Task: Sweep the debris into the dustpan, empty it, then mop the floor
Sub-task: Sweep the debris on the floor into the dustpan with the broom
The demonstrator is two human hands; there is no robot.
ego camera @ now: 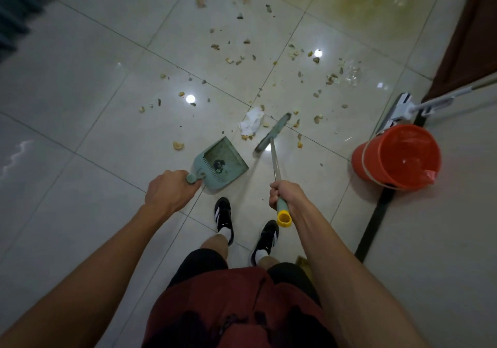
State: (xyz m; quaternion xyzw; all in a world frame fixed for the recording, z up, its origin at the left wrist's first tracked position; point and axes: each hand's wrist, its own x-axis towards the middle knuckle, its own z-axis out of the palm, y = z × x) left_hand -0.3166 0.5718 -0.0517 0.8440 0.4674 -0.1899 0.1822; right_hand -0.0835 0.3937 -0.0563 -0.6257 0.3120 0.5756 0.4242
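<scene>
Fingers [274,190] curled round broom [273,136] pole, left hand [168,191] gripping dustpan [222,163] handle — debris [252,121] ahead

Glossy tiled floor [80,105] with scattered debris [242,51], crumpled paper [252,121], orange bucket [395,156].

floor [80,84]: glossy smooth tiles | dustpan [223,163]: matt green plastic | broom [273,135] pole: shiny metal, yellow plastic cap | bucket [395,156]: orange plastic | paper [252,121]: crumpled white
</scene>
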